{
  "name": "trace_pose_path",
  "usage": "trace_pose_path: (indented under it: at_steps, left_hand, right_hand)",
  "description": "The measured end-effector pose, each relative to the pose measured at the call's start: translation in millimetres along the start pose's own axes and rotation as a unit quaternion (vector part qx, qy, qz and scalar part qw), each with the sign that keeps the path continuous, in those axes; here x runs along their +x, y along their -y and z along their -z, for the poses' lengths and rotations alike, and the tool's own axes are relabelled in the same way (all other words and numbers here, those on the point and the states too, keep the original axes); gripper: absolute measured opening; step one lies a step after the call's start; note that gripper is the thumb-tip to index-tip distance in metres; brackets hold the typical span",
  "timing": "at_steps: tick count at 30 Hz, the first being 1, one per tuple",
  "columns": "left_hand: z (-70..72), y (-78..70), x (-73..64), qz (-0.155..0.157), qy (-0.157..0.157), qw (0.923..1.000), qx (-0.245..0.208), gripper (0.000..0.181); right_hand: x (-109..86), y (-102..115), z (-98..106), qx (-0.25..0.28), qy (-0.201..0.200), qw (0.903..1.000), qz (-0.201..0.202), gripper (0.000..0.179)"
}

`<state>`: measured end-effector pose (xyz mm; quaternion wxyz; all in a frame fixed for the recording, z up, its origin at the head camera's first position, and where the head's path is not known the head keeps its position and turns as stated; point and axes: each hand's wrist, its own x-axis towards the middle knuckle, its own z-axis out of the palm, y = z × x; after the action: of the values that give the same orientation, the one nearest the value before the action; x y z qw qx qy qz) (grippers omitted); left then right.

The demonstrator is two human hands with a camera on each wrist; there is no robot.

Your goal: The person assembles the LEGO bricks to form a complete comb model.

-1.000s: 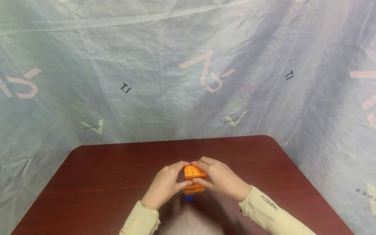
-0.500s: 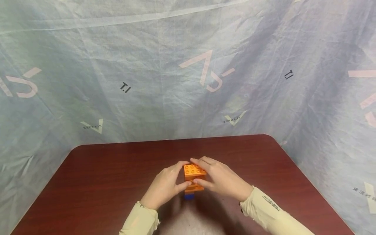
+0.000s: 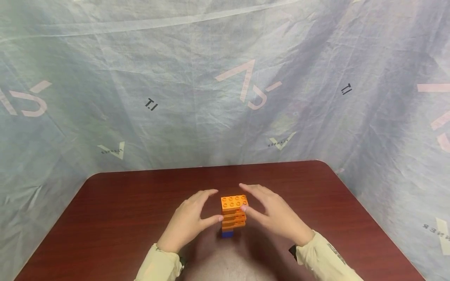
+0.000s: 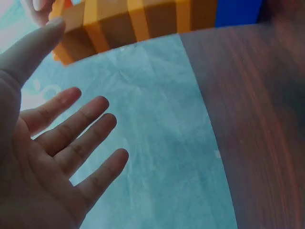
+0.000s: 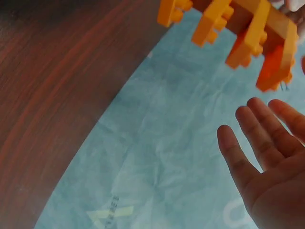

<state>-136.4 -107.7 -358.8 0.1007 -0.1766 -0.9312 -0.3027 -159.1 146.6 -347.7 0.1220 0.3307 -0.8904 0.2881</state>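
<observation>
A tower of orange studded building bricks [image 3: 232,216] stands upright on the table, with a blue brick [image 3: 227,234] at its foot. Orange layers jut out to the right, leaving gaps between them, as the right wrist view shows on the brick tower [image 5: 248,28]. My left hand [image 3: 190,218] is held to the tower's left with fingers spread, its thumb tip close by the side. In the left wrist view the palm is bare. On the other side my right hand [image 3: 275,212] is spread too, its thumb overlapping the top brick's right corner in the head view.
The dark red wooden table [image 3: 140,203] has rounded far corners. A grey printed cloth [image 3: 197,117] hangs behind it and along both sides. A pale, shiny patch [image 3: 228,265] lies in front of the tower.
Both hands have loosened and drawn outward from the tower, the left one leftward and the right one rightward. The tower stays standing in its place, with more of its top showing.
</observation>
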Motion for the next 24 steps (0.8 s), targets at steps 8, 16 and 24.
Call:
trace_pose_path:
  at_steps: [8,16,24]
  left_hand:
    - [-7.9,-3.9,4.6,-0.055,-0.013,0.9982,0.018,0.045]
    - [-3.7,-4.9,3.2,-0.043,0.003,0.9990,0.014,0.047]
    - [1.9,-6.1,1.8,-0.011,0.012,0.9998,0.013,0.058]
  right_hand:
    - [4.6,4.5,-9.6,-0.033,-0.002,0.9989,0.034,0.041]
    - [5.9,3.8,-9.5,-0.026,-0.002,0.9985,0.049,0.040]
    - [4.2,3.6,-6.7,-0.020,0.011,0.9993,0.031,0.047]
